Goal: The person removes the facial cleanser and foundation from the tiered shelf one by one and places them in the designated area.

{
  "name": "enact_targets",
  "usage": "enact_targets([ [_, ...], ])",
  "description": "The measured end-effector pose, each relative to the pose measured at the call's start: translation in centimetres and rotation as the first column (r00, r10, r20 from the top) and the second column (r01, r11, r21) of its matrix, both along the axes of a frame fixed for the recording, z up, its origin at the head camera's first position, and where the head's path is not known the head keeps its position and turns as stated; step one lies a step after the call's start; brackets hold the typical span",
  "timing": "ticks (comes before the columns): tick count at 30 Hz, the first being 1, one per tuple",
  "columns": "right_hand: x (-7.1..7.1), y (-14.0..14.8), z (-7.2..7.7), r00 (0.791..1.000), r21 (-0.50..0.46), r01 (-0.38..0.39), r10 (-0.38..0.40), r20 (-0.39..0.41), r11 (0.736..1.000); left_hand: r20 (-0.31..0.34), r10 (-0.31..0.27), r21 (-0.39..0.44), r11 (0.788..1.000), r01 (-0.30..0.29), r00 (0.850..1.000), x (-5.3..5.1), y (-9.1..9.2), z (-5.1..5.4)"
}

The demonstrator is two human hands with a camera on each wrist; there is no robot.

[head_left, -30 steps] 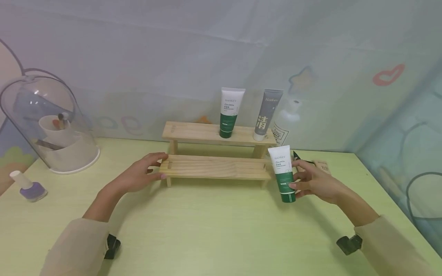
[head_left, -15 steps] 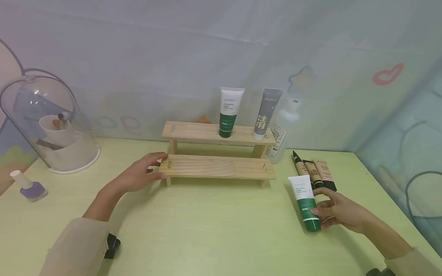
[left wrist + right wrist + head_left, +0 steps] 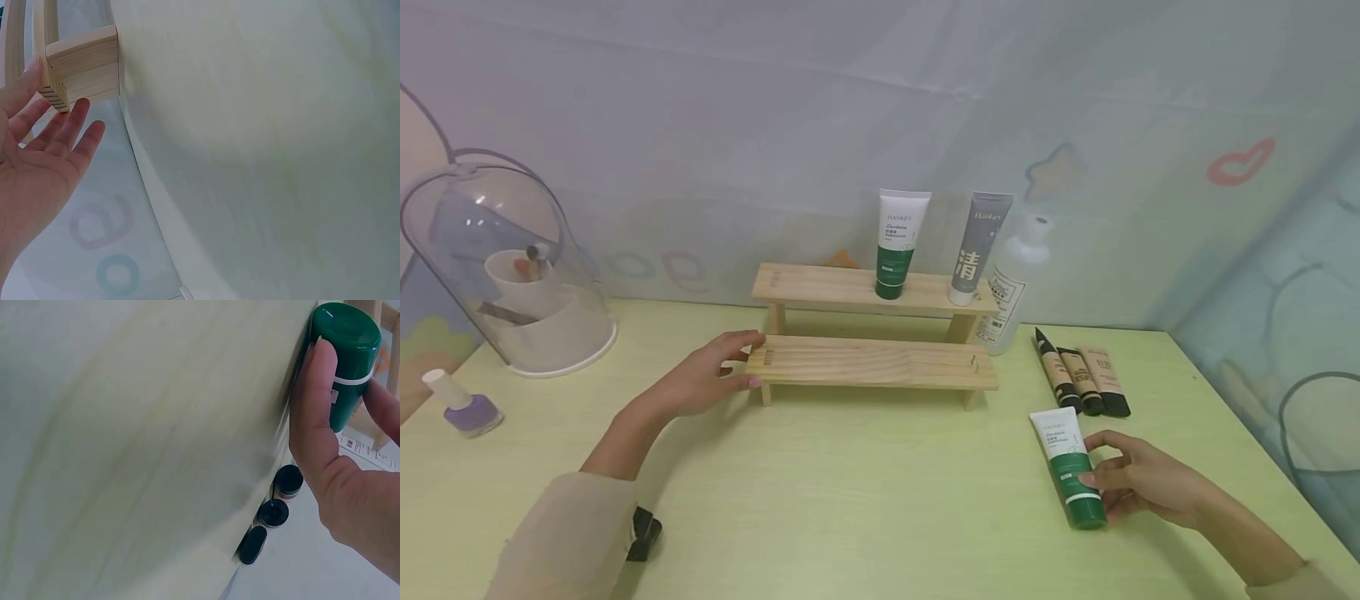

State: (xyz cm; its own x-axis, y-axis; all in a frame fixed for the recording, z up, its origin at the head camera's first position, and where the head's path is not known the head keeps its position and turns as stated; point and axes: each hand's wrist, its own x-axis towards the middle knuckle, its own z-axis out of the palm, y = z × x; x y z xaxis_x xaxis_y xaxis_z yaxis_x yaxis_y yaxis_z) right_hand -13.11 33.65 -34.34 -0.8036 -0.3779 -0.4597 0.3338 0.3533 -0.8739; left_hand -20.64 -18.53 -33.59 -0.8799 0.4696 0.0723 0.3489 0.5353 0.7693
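Nearest us, the right hand (image 3: 1150, 487) held the green-and-white tube (image 3: 1066, 467) low at the right of the desk (image 3: 865, 508), cap end toward us. Its fingers and thumb closed on opposite sides near the cap, a firm spot, we judged, that left most of the label uncovered. The left hand (image 3: 703, 379) pinched the near shelf's left end between thumb and forefinger, its other fingers loose, probably to steady the wooden stand (image 3: 872, 362).

Beyond the right hand, three small tubes (image 3: 1081, 379) lay side by side, perhaps to keep them together. On the far, higher shelf, a second white-and-green tube (image 3: 900, 242) and a grey tube (image 3: 980, 250) stood on their caps, which likely gave them flat footing.

The held tube hid some right-hand fingertips, and we could not tell whether its cap touched the desk. The right sleeve (image 3: 1300, 585) was cut off; the stand and grey tube partly covered a bottle (image 3: 1030, 254). Small print was illegible.
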Motion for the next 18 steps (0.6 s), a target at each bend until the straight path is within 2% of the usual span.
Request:
enact_targets([
  [18,0.20,0.39,-0.01,1.000,-0.011,0.019,-0.019,0.019,1.000,-0.008,-0.012,0.011,1.000,0.012,1.000,0.18,0.07,0.08],
])
